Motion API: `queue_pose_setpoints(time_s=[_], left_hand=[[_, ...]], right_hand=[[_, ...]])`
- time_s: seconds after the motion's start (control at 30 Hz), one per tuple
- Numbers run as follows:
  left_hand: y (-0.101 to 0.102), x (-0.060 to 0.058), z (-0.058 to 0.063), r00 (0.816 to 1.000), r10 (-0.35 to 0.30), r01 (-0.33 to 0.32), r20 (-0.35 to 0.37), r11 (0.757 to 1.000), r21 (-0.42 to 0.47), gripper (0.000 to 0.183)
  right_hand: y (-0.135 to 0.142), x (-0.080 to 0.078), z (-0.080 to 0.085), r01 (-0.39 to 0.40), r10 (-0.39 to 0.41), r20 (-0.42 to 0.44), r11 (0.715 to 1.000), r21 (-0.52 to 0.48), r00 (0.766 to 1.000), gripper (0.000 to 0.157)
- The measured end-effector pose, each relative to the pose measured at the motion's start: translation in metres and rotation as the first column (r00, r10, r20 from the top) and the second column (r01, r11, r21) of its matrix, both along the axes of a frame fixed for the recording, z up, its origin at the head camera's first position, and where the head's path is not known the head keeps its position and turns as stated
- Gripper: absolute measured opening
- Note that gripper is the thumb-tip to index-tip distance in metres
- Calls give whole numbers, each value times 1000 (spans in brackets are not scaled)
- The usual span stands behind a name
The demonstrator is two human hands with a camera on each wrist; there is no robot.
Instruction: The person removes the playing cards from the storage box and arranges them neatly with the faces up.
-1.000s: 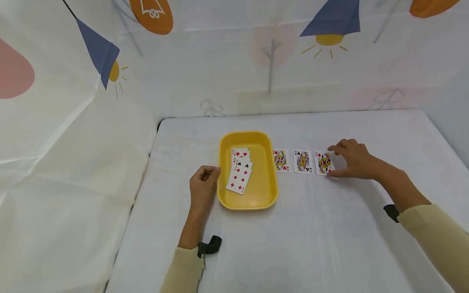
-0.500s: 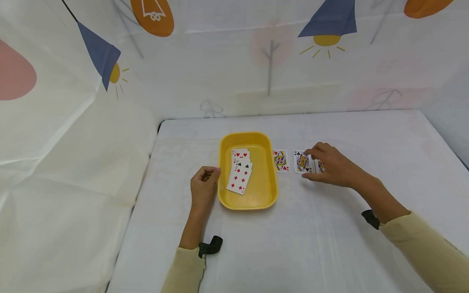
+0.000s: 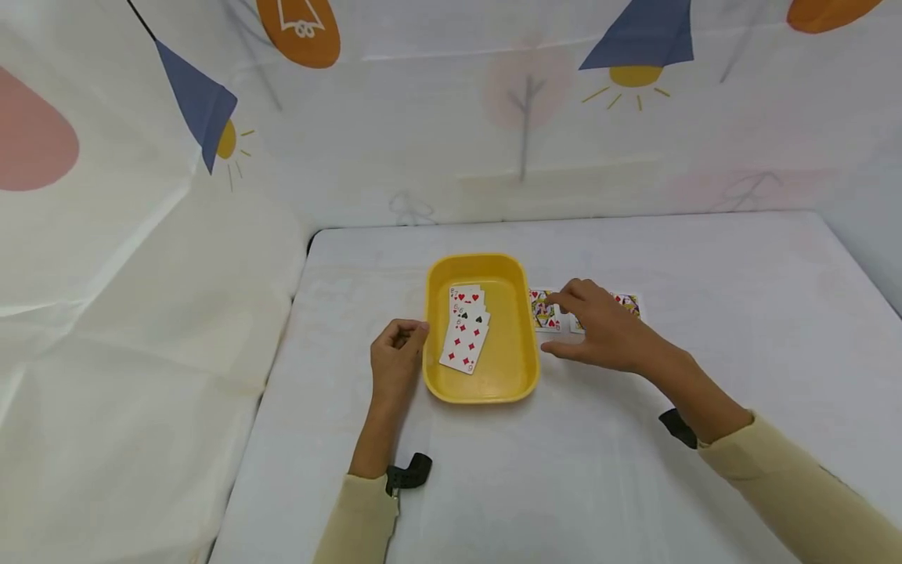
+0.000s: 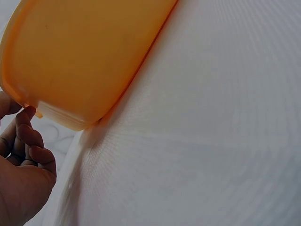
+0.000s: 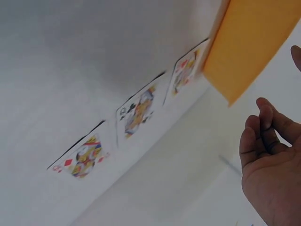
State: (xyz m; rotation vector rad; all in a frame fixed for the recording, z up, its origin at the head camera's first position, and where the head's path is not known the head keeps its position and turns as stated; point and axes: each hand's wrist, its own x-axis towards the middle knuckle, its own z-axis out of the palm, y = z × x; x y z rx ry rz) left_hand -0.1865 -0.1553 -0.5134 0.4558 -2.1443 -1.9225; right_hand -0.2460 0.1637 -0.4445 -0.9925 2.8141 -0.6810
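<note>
My left hand (image 3: 395,362) pinches the left rim of a yellow tray (image 3: 509,368) between thumb and fingers. Inside the tray lies an overlapping fan of playing cards (image 3: 465,345), a red diamond card on top. To the tray's right runs a row of three queens: the queen of hearts (image 3: 543,315) by the tray wall, the queen of clubs (image 5: 138,113) in the middle and the queen of diamonds (image 5: 87,157) farthest right. Over this row hovers my right hand (image 3: 606,330), thumb and fingers apart, holding nothing. In the head view it covers most of the queen of clubs.
A white cloth (image 3: 550,486) covers the table. Behind it hangs a pale printed curtain (image 3: 423,157), and another stretch of it borders the left side. Each wrist wears a black strap, such as the left strap (image 3: 410,473).
My right hand has moved left along the row, from the queen of diamonds past the queen of clubs toward the queen of hearts. My left hand and the tray have stayed put.
</note>
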Motion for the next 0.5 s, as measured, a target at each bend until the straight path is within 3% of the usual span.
queue_pose_setpoints(time_s=[0.23,0.5], left_hand=[[0,0,1,1000,6,-6,-13,1000,-1,18],[2,-1,3,1000,28,-28,1,999,-28,20]], right_hand=[[-34,7,2,-96,91,-115,994,-42,989,68],[-65,13,-7,-165,161,-150,986,-10,975,69]])
